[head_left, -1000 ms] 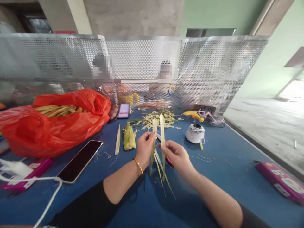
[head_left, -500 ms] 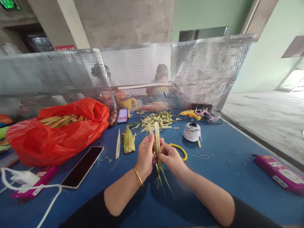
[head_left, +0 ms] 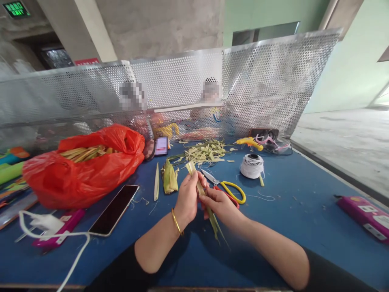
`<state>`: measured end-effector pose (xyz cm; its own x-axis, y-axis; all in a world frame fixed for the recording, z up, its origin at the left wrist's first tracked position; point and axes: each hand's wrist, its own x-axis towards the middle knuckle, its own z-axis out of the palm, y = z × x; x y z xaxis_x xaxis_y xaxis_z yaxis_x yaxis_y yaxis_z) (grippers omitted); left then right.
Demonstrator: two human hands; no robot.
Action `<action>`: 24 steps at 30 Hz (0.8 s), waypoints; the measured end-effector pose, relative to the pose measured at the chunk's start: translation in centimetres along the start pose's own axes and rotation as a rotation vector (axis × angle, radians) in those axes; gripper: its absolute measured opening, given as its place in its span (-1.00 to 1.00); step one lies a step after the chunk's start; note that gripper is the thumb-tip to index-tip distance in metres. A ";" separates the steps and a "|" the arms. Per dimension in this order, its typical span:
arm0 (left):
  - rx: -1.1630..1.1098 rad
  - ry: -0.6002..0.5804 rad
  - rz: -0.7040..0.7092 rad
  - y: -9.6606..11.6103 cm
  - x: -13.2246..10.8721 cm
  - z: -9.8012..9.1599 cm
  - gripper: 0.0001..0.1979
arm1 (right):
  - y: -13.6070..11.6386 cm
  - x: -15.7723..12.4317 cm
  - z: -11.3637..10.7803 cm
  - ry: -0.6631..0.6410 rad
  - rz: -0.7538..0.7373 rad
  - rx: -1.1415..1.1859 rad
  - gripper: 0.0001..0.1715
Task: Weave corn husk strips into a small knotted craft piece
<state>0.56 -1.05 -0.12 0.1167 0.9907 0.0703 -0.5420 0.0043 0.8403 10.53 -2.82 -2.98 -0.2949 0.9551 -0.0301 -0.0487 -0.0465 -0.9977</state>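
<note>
My left hand (head_left: 187, 197) and my right hand (head_left: 221, 205) meet over the blue table (head_left: 285, 227), both closed on a bundle of pale green leaf strips (head_left: 199, 187). The strips stick up past my fingers and trail down below them toward me. My left wrist wears a gold bangle (head_left: 176, 221). Scissors with yellow and red handles (head_left: 228, 189) lie just behind my right hand.
A red plastic bag (head_left: 85, 172) of leaves sits at the left, a phone (head_left: 114, 209) beside it. A folded leaf (head_left: 169, 177), leaf scraps (head_left: 206, 150), a string spool (head_left: 252, 165), a glue gun (head_left: 249, 142) and pink cases (head_left: 364, 215) lie around. A perforated metal screen (head_left: 182, 87) stands behind, people beyond it.
My hands have drawn together and brought the two separate strips into one bundle, tilted left. The view shifted, and the scissors behind my right hand now show.
</note>
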 end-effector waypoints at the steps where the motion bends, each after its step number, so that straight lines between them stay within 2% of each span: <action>1: -0.012 -0.011 -0.011 0.1 0.1 -0.1 -0.68 | 0.0 0.0 -0.1 0.020 -0.002 -0.010 -0.56; 5: -0.085 0.021 -0.042 0.4 1.1 -0.8 -0.75 | -0.7 0.2 -1.2 0.109 -0.042 -0.170 -0.61; 8: -0.014 0.147 -0.038 1.1 2.2 -1.7 -0.76 | -1.8 0.2 -2.4 0.182 -0.067 -0.584 -0.69; 9: 0.072 0.176 0.017 1.5 2.5 -2.1 -0.75 | -2.2 0.1 -2.8 0.219 -0.112 -0.780 -0.70; 10: 0.205 0.205 0.132 1.9 2.7 -2.4 -0.74 | -2.5 0.0 -3.1 0.250 -0.162 -0.977 -0.71; 11: 0.385 0.259 0.293 2.4 2.8 -2.7 -0.74 | -2.8 0.0 -3.3 0.266 -0.206 -1.161 -0.71; 12: 0.584 0.260 0.439 2.8 2.8 -2.9 -0.76 | -3.0 0.0 -3.5 0.265 -0.232 -1.320 -0.71; 13: 0.772 0.182 0.531 3.2 2.8 -3.0 -0.76 | -3.2 0.0 -3.6 0.242 -0.239 -1.446 -0.70; 14: 0.931 0.040 0.572 3.4 2.7 -3.1 -0.76 | -3.3 0.0 -3.6 0.206 -0.237 -1.540 -0.69; 16: 1.136 -0.248 0.560 3.4 2.4 -3.1 -0.76 | -3.5 0.0 -3.7 0.137 -0.251 -1.658 -0.69; 18: 1.230 -0.403 0.492 2.9 2.2 -3.1 -0.79 | -3.6 0.0 -3.8 0.106 -0.307 -1.716 -0.70; 20: 1.279 -0.447 0.390 2.3 2.1 -3.3 -0.82 | -3.8 0.0 -4.1 0.082 -0.381 -1.748 -0.71; 22: 1.294 -0.454 0.302 2.2 2.1 -3.6 -0.73 | -4.0 0.1 -4.4 0.052 -0.436 -1.755 -0.72; 24: 1.254 -0.447 0.244 2.6 2.2 -3.7 -0.72 | -4.3 0.2 -4.9 0.043 -0.442 -1.719 -0.70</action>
<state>-3.66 1.64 0.19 0.5157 0.8188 0.2521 0.5025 -0.5274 0.6851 15.41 -1.02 0.97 -0.5134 0.8180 0.2595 0.8580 0.4946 0.1384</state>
